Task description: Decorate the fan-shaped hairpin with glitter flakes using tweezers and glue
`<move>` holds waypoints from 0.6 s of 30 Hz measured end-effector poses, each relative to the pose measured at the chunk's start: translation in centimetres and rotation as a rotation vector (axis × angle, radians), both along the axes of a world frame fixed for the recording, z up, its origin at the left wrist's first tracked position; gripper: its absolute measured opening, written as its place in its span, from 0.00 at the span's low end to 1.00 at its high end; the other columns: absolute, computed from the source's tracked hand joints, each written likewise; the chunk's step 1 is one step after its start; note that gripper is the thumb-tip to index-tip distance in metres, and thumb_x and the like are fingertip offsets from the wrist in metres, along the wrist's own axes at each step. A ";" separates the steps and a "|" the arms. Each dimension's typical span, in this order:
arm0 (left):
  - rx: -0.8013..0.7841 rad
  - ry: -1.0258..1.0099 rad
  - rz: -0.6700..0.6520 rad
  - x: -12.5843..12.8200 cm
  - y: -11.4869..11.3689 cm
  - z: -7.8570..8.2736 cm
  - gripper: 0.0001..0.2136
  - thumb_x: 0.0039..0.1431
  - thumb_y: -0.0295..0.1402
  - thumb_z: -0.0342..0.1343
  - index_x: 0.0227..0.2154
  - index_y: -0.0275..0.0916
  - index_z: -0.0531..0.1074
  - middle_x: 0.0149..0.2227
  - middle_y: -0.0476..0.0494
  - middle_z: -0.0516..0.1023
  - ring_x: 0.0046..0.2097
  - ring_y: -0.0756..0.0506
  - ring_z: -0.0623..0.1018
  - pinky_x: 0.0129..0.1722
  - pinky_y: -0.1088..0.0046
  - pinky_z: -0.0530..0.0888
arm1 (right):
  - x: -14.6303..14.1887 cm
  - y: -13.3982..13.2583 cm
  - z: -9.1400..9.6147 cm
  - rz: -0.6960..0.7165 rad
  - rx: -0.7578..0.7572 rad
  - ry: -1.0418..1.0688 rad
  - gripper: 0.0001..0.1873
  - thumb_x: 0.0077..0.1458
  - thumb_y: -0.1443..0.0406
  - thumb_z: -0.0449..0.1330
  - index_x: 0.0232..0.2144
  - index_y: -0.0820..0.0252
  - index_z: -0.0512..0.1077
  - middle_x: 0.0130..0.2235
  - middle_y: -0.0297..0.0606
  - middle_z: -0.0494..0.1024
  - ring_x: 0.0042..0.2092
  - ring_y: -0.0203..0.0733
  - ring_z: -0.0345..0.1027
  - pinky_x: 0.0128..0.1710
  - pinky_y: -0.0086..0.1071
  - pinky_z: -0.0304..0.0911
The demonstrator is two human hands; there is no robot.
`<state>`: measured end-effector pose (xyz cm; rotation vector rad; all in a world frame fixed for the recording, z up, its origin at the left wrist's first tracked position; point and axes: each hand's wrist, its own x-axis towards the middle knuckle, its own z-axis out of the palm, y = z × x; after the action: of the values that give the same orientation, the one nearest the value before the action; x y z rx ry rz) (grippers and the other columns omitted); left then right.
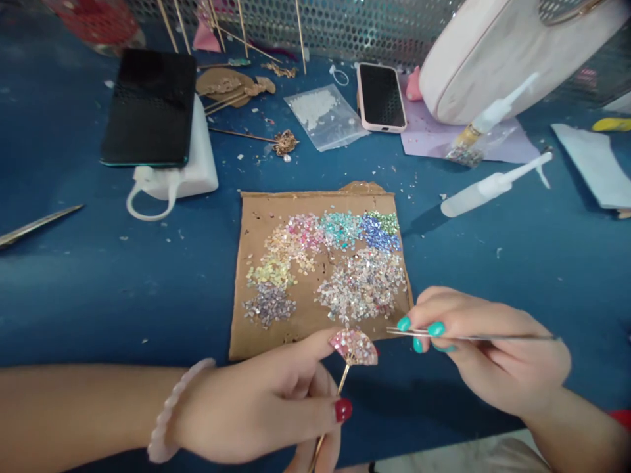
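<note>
My left hand (pixel 266 407), with a pale bead bracelet on the wrist, is closed on a gold hairpin stick (pixel 340 384) topped by a small fan-shaped piece (pixel 353 347) covered in pink sequins. My right hand (pixel 493 355) pinches thin metal tweezers (pixel 483 337), whose tips point left and sit just right of the fan. Both hands hover at the near edge of a brown cardboard sheet (pixel 261 217) carrying piles of sequins (pixel 362 282) sorted by colour: silver, pink, teal, blue, yellow.
A black phone (pixel 150 108) lies on a white power bank (pixel 197 171) at back left. A pink-cased phone (pixel 381 96), a bag of white beads (pixel 323 115), two glue bottles (pixel 493 187), a white bag (pixel 507 52) and gold sticks (pixel 236 36) lie behind. A metal tool (pixel 37 225) rests at the left.
</note>
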<state>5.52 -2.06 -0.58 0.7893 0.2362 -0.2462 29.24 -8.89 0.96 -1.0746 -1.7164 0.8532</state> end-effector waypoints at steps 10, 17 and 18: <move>-0.010 0.082 -0.057 0.1 0.3 0.4 0.08 0.67 0.28 0.39 0.48 0.41 0.52 0.21 0.53 0.72 0.12 0.58 0.62 0.12 0.88 0.58 | -0.1 0.2 0.9 0.122 0.026 -0.091 0.10 0.53 0.78 0.54 0.36 0.63 0.67 0.37 0.41 0.76 0.38 0.36 0.71 0.40 0.37 0.68; -0.044 0.107 0.049 0.0 -0.2 0.4 0.07 0.66 0.34 0.43 0.45 0.41 0.54 0.20 0.55 0.72 0.12 0.58 0.62 0.11 0.88 0.56 | -0.5 0.5 1.4 0.149 0.086 -0.092 0.08 0.56 0.77 0.50 0.35 0.66 0.67 0.30 0.41 0.76 0.37 0.34 0.72 0.39 0.32 0.68; -0.048 0.112 0.062 -0.1 -0.3 0.4 0.07 0.66 0.35 0.44 0.44 0.41 0.55 0.20 0.55 0.72 0.12 0.58 0.62 0.11 0.87 0.55 | -0.5 0.6 1.4 0.148 0.091 -0.096 0.07 0.56 0.77 0.51 0.35 0.66 0.67 0.30 0.42 0.76 0.36 0.34 0.72 0.39 0.32 0.68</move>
<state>5.44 -2.34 -0.18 0.7201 0.3591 -0.2371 28.74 -8.34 2.36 -0.9498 -1.9151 0.8174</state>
